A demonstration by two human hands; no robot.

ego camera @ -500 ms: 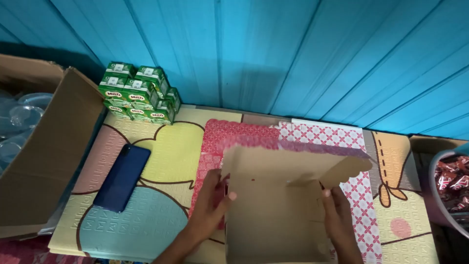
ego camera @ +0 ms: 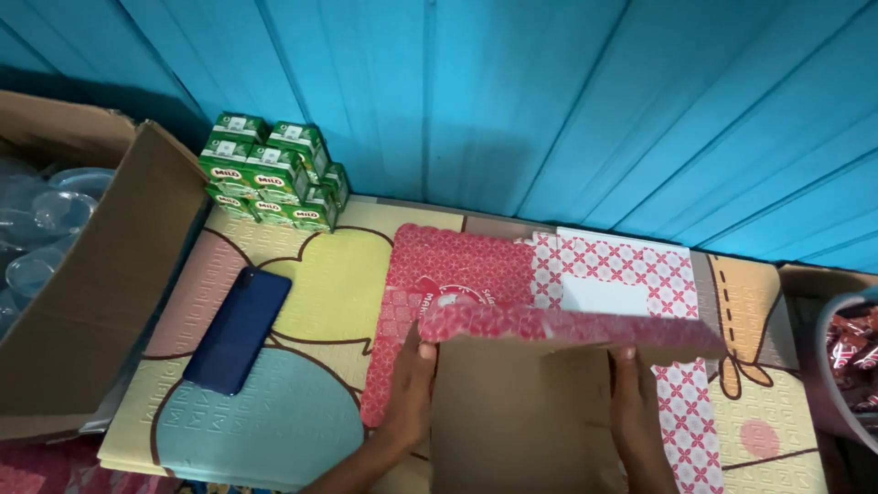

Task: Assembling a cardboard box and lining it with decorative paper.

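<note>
Landmark: the brown cardboard box that I am folding; it lies low in the middle of the view, on the foam play mat on the floor.
Box state: the plain brown inside faces up to me; its red patterned flap stands lifted along the far edge of the box.
My left hand: at the left side of the box, fingers bent, thumb and fingers pinching the left end of the red flap.
My right hand: at the right side of the box, fingers closed around the flap's edge near its right end; the fingertips go behind the flap, so I cannot see them.
Flat sheets: beyond the box lie a red patterned flat carton and, to its right, a white carton with red pattern; both are partly hidden by the flap.
Phone: a dark blue phone lies flat on the mat, well to the left of the box.
Drink cartons: a stack of small green drink cartons stands far left behind the box, against the blue wooden wall.
Large carton: a big open cardboard carton with clear plastic lids is at the far left of the box.
Tub: at the far right of the box, a tub with red wrapped snacks, only partly in view.
</note>
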